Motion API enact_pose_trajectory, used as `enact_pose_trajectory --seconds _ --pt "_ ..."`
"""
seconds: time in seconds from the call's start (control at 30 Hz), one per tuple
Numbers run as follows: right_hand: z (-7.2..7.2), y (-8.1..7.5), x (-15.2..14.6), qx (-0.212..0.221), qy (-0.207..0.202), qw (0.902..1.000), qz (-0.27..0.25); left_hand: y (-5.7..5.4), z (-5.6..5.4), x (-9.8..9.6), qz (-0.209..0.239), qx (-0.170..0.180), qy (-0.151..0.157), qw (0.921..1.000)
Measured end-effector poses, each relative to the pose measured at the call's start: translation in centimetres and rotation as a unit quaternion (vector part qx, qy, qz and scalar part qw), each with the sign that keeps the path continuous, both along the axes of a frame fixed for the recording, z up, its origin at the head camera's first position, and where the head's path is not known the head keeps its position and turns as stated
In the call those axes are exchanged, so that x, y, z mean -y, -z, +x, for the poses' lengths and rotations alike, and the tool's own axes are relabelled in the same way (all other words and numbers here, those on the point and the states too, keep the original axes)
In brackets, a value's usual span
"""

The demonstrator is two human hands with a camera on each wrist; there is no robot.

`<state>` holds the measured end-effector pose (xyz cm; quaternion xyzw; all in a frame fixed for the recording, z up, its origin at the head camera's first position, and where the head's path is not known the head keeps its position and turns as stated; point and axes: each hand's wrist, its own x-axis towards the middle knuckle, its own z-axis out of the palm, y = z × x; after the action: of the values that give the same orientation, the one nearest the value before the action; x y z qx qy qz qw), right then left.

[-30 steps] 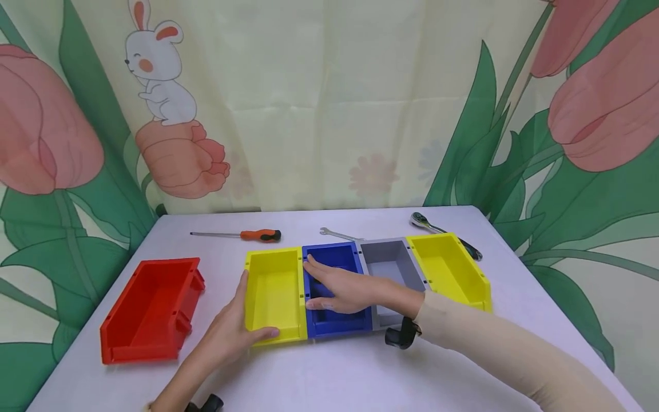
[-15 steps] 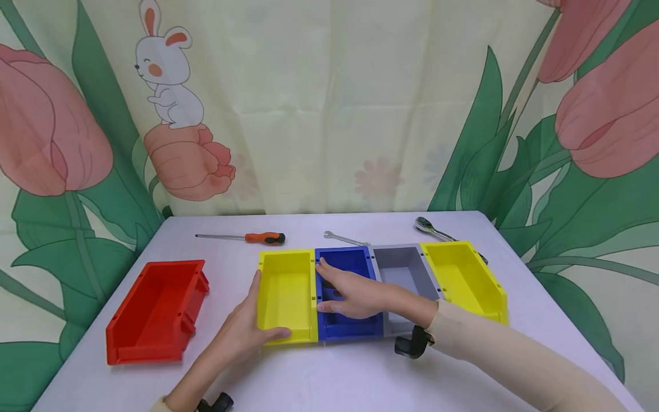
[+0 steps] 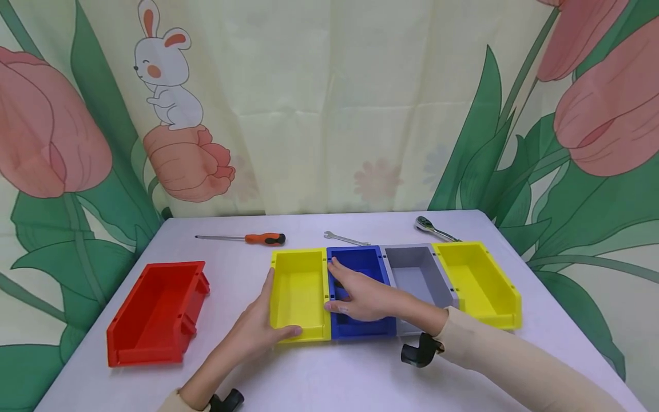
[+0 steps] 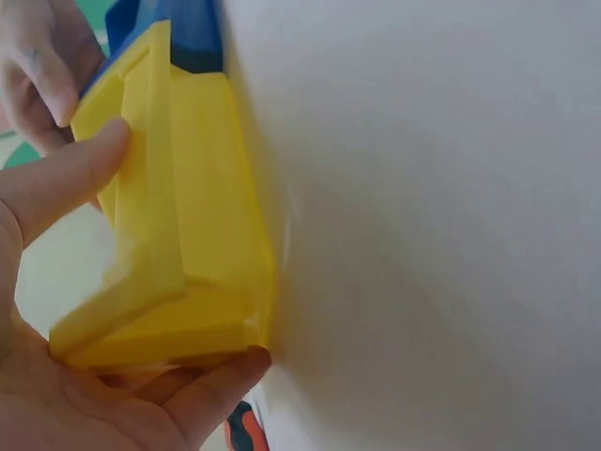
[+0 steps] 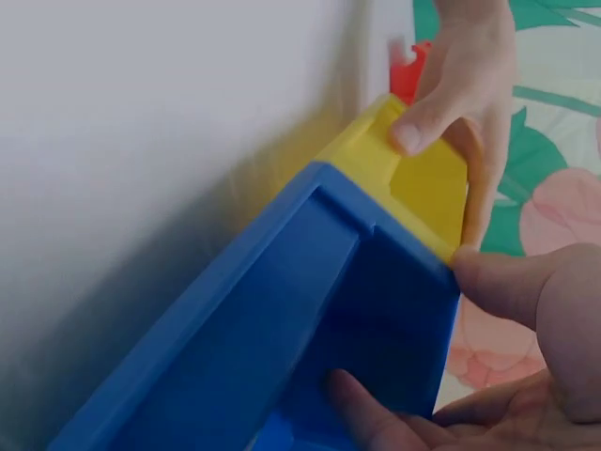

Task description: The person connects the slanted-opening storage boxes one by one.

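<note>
My left hand (image 3: 257, 320) grips the left yellow storage bin (image 3: 301, 294), its thumb over the front rim and its fingers along the left side. In the left wrist view, fingertips show at the bin's lower corner. My right hand (image 3: 368, 294) holds the blue bin (image 3: 362, 329) beside it; thumb and index finger lie at the wall shared with the yellow bin. One finger reaches inside the blue bin in the right wrist view. A grey bin (image 3: 412, 266) and a second yellow bin (image 3: 479, 280) continue the row to the right, partly covered by my right arm.
A red bin (image 3: 154, 312) stands apart at the left. Along the back of the white table (image 3: 329, 377) lie an orange-handled screwdriver (image 3: 262, 238), a small open-ended wrench (image 3: 345, 238) and a ratchet (image 3: 432, 228), its handle hidden behind the right yellow bin.
The row of joined bins has slid to the right along the table, and both hands have moved with it. The red bin and the tools stay put.
</note>
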<state>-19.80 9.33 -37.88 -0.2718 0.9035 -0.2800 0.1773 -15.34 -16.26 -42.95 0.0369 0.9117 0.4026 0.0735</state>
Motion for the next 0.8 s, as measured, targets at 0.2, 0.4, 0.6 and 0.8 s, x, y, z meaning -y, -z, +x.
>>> enact_pose_trajectory --seconds 0.2,0.4,0.6,0.8 --pt "0.5 -0.4 0.2 -0.004 0.021 0.9998 0.003 0.0 0.1 -0.5 0.003 -0.004 -0.001 1.0000" --pt "0.9 -0.6 -0.6 0.005 0.049 0.9987 0.011 0.2 0.2 -1.5 0.011 -0.008 0.012 0.9998" --pt "1.3 -0.6 -2.0 0.008 0.062 0.9979 0.015 0.4 0.3 -2.6 0.025 -0.018 0.037 0.9989" --pt "1.6 -0.6 -3.0 0.000 0.069 0.9975 0.019 0.4 0.4 -3.3 0.026 -0.021 0.046 0.9984"
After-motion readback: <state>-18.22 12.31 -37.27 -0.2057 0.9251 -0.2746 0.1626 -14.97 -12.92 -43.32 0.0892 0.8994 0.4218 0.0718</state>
